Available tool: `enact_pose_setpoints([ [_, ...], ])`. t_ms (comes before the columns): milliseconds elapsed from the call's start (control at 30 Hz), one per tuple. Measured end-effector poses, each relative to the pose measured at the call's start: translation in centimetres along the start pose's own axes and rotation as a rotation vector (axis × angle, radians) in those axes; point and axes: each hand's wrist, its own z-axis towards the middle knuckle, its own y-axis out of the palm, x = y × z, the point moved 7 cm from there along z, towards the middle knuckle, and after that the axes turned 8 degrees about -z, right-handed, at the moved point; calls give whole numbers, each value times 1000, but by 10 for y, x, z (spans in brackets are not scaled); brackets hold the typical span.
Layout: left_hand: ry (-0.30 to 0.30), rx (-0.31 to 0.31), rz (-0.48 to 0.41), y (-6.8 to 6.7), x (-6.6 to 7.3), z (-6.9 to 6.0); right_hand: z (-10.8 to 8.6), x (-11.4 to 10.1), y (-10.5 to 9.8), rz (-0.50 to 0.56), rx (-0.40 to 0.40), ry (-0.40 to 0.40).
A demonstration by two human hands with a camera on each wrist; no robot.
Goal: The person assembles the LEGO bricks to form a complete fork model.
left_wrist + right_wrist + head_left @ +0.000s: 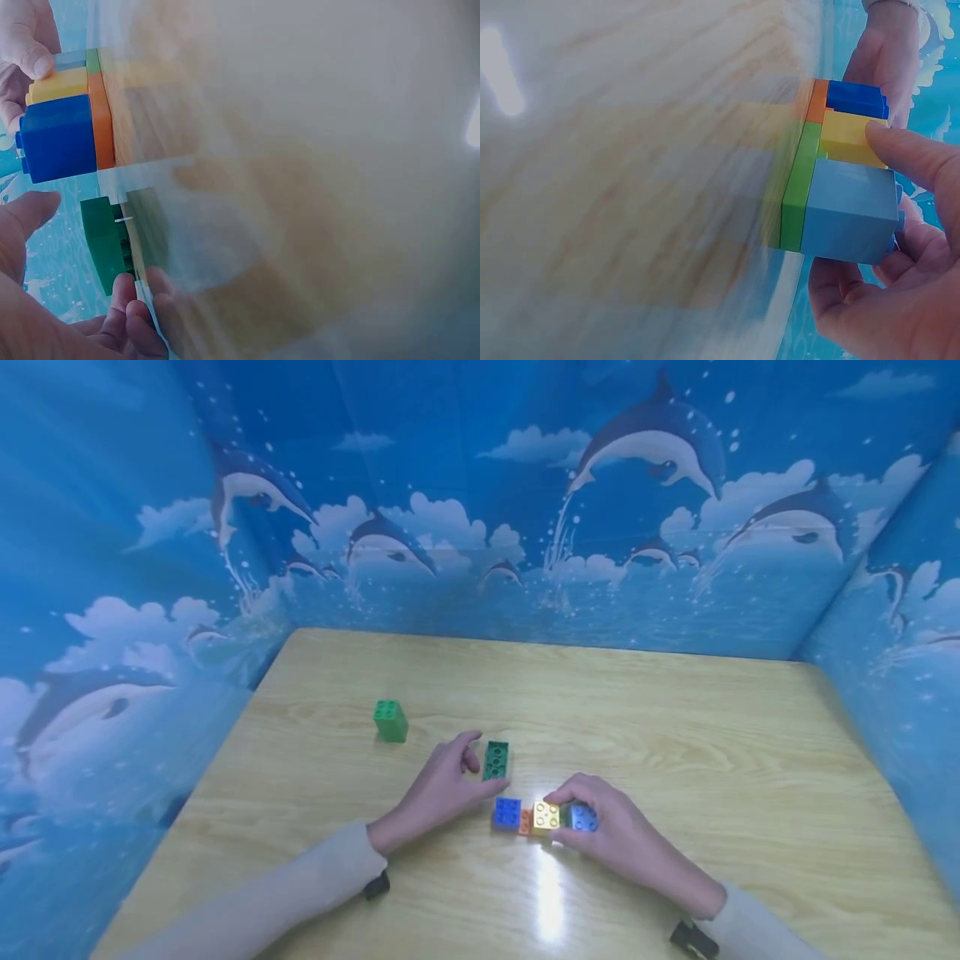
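Observation:
My right hand (618, 835) pinches the yellow block (546, 817) between thumb and fingers. That block sits on a low row of orange (525, 822) and green (799, 195) bricks, between a dark blue block (507, 812) on the left and a light blue block (583, 817) on the right. My left hand (444, 785) is spread around a dark green brick (496, 761) that lies with its hollow side up behind the row. In the left wrist view the fingertips are at the lower end of this green brick (106, 244); whether they touch it I cannot tell.
A tall green block (391, 721) stands on the wooden table (637, 710), farther left and back. Blue dolphin-print cloth (465, 552) rises behind the table and along both sides.

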Motion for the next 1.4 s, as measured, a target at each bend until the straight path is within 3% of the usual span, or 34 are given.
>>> enact_pose_setpoints([
  [233, -31, -11, 102, 8, 4, 12, 0, 2, 2, -20, 5, -1],
  [500, -46, -26, 131, 10, 6, 15, 1, 2, 3, -8, 9, -7],
  [900, 25, -6, -80, 5, 10, 11, 0, 2, 3, -20, 5, 9],
  [1167, 106, -27, -231, 8, 14, 14, 0, 1, 3, -30, 3, 18],
  [1400, 53, -63, -305, 11, 14, 15, -1, -2, 1, -21, 33, -16],
])
